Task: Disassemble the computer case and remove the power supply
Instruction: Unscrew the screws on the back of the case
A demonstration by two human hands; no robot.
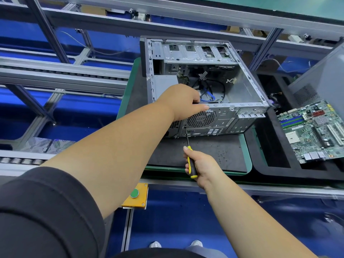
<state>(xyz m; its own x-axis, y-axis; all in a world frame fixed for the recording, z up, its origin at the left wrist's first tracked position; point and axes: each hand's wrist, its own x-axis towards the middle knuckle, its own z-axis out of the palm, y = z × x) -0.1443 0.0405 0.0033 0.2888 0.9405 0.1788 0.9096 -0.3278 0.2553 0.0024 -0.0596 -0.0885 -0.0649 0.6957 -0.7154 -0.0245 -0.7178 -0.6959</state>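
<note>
Nearest the camera we noted our left sleeve [46, 211], dark, with the bare forearm running up and away toward the computer case [204, 86]. That case lay on its side on a dark mat [214, 153], its open side facing up and its rear panel toward us.

Our left hand [183, 101] gripped the top edge of the rear panel, thumb lying along the outside above the fan grille [202, 119], fingers curled over into the case; the fingertips were hidden, so we could not tell what they touched inside. Our right hand [200, 164] was wrapped round the yellow-and-black handle of a screwdriver [189, 157].

The screwdriver's long axis ran from the handle, nearer us than the case, up and slightly left to the rear panel, where the tip met a screw point just below and left of the fan grille. We judged the power supply [165, 84] to be the grey box in the near-left corner of the case, directly behind that part of the panel and mostly covered by the left hand. The right hand was the working one; the left steadied the case.

We judged this to be a rear mounting screw being driven out, with the power supply not yet lifted. A motherboard [314, 131] lay right of the case.
</note>
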